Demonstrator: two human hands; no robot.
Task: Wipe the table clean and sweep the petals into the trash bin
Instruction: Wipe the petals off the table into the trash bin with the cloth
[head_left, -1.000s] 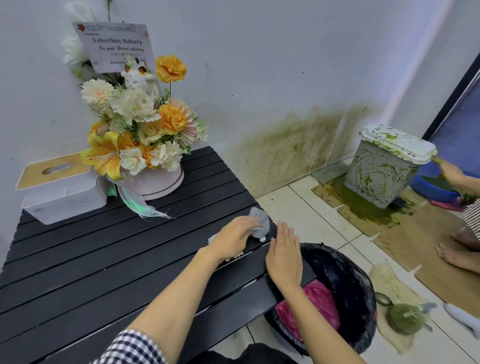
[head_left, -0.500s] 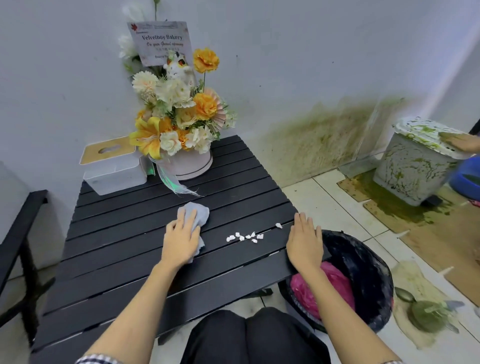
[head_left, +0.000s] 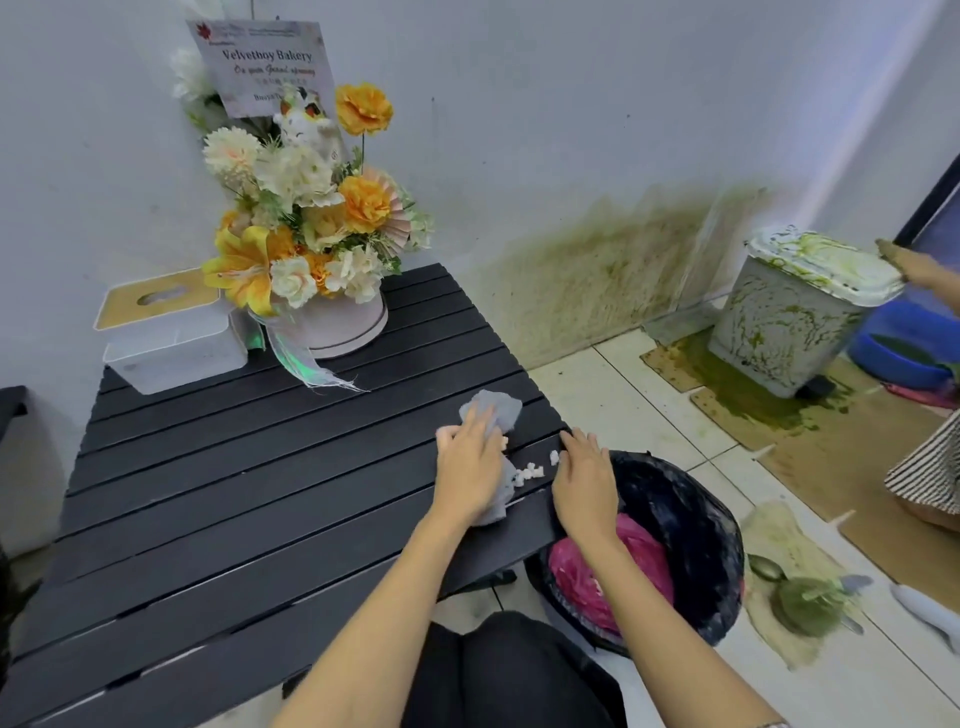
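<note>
The black slatted table (head_left: 234, 499) is filling the left and centre of the frame, with the bin (head_left: 696, 545), lined in black, sitting low at centre right, tucked against the table's right edge. The left hand (head_left: 467, 467) is pressing a grey cloth (head_left: 493, 410) flat at centre frame, fingers extended and close together on top of it. The right hand (head_left: 584, 483) is lying palm-down on the table edge above the bin, fingers lightly spread, holding nothing. The white petals (head_left: 530, 472) are sitting in a small cluster between the two hands. To do this well, the cloth should probably be kept flat and low, pushing the cluster right in one steady stroke so bits are not dropping through the slats, with the right hand guiding them over the edge.
</note>
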